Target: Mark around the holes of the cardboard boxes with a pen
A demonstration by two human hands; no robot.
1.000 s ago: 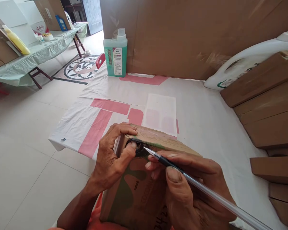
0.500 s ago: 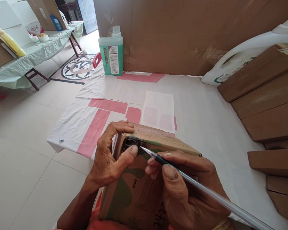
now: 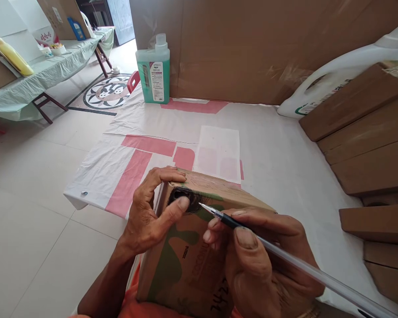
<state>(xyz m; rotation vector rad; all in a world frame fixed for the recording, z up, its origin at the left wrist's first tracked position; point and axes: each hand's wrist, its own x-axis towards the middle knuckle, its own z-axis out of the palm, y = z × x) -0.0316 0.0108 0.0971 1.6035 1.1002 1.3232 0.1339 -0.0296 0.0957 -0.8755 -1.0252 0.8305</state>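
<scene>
The box rests in the person's lap, long axis running away from them. The left hand clamps its far-left corner, thumb at the dark scribbled patch. The right hand pinches a pen, tip pointing up-left, just beside that patch and the thumb. Since the earlier frame the tip has drawn slightly right, and the thumb now lies over the patch.

Bare forearms, no sleeves; orange garment at lap; short nails on fingers.
</scene>
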